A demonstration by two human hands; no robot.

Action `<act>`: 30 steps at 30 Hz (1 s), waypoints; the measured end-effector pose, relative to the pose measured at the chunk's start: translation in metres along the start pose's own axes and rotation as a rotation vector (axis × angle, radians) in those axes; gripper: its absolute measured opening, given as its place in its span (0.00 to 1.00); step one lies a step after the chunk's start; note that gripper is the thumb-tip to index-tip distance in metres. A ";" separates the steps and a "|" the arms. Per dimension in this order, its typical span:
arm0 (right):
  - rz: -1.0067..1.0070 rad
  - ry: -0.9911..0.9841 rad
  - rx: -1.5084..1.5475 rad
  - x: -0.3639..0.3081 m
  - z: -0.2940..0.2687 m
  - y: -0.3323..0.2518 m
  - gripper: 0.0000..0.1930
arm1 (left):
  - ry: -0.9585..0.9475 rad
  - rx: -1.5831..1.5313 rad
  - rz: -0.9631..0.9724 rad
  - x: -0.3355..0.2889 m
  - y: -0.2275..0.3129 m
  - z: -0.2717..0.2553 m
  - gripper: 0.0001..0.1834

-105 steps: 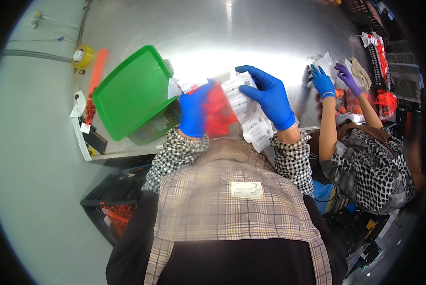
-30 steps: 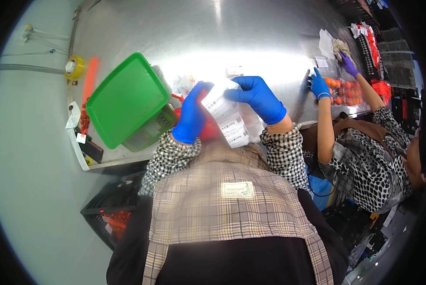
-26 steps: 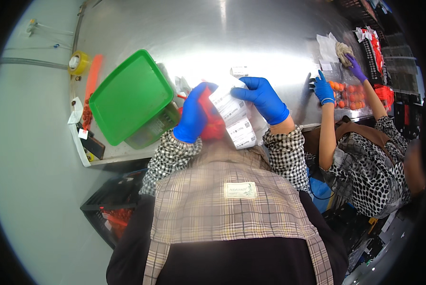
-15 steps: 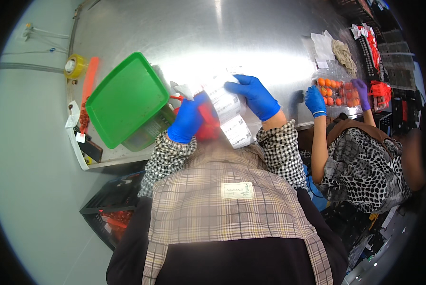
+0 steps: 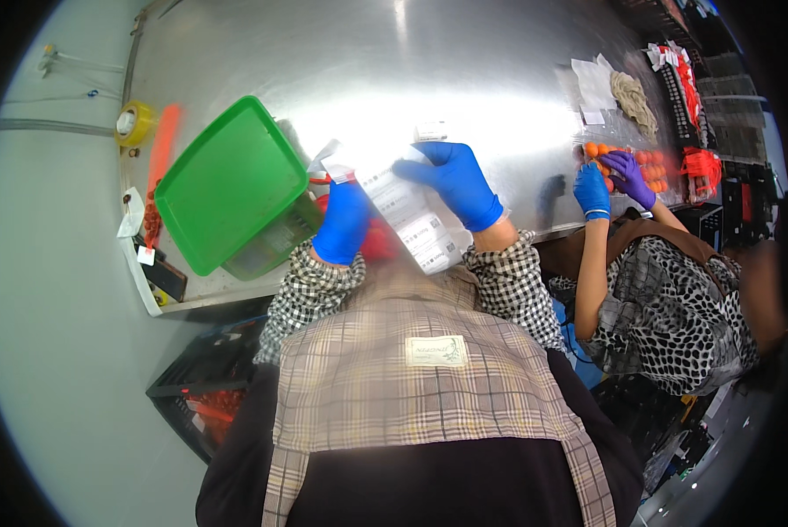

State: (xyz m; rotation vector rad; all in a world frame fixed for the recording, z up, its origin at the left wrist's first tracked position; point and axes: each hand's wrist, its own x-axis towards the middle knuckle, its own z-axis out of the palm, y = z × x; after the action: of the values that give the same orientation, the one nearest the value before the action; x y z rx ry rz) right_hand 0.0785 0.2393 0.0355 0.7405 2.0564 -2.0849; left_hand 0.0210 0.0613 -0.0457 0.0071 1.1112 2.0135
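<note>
My left hand (image 5: 341, 224), in a blue glove, is closed around the gathered top of a red net bag (image 5: 378, 241). A bit of red netting and a white label (image 5: 332, 161) stick out above its fingers. What the bag contains is hidden by my hand and the strip. My right hand (image 5: 460, 183), also blue-gloved, pinches a strip of white printed labels (image 5: 416, 224) that hangs down toward my apron. The strip's upper end lies close beside my left fingers. Just beyond my right hand, another small white label (image 5: 431, 130) rests on the metal table (image 5: 482, 61).
At left stands a green-lidded tub (image 5: 231, 184). Yellow tape (image 5: 134, 123), an orange-red net tube (image 5: 163, 154) and a dark phone-like object (image 5: 167, 281) lie near the left edge. On the right, a co-worker's gloved hands (image 5: 609, 183) handle small orange fruits (image 5: 653, 171). A crumpled cloth (image 5: 633, 105) lies beyond.
My right hand has shifted slightly left, bringing the label strip nearer my left hand. The white label above my left fingers shows more. The co-worker's hands have come together over the fruits.
</note>
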 end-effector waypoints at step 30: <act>-0.120 0.111 0.144 0.004 0.017 0.011 0.16 | 0.287 -0.186 0.048 -0.007 0.075 0.025 0.05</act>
State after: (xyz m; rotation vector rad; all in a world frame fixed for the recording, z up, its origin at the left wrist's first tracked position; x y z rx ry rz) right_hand 0.0749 0.2226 0.0235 0.7876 2.0713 -2.3283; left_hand -0.0139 0.0538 0.0253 -0.3646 1.1005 2.2025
